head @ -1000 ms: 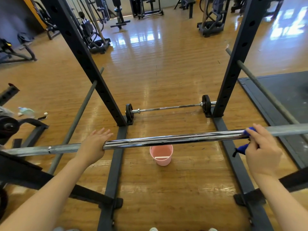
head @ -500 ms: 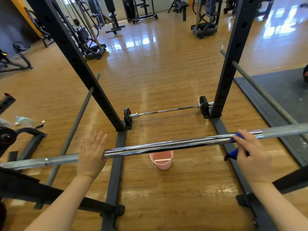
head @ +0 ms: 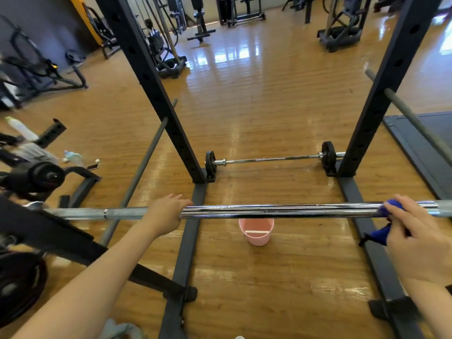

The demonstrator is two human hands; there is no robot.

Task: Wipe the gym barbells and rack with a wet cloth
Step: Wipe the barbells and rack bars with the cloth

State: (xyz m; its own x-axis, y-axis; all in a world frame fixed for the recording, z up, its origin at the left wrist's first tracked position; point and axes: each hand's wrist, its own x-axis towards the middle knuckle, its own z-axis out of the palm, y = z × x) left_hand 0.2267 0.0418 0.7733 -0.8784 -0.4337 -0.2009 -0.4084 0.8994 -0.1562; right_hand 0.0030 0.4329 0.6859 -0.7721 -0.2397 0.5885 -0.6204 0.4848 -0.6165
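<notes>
A chrome barbell lies across the black rack in front of me at waist height. My left hand rests on top of the bar at its left part, fingers reaching forward over it. My right hand grips a blue cloth that is wrapped round the bar near its right end, and a tail of the cloth hangs below. The rack's two black uprights rise beyond the bar. A second, thin barbell with small plates lies on the floor between their feet.
A pink bucket stands on the wooden floor just under the bar. Grey safety bars slope along both sides. Weight plates and a bench frame crowd the left, and a dark mat lies at the right.
My right hand slid the cloth a little leftward off the bar's right collar. My left hand lifted with fingers spread, then settled back on the bar. The view tilted up.
</notes>
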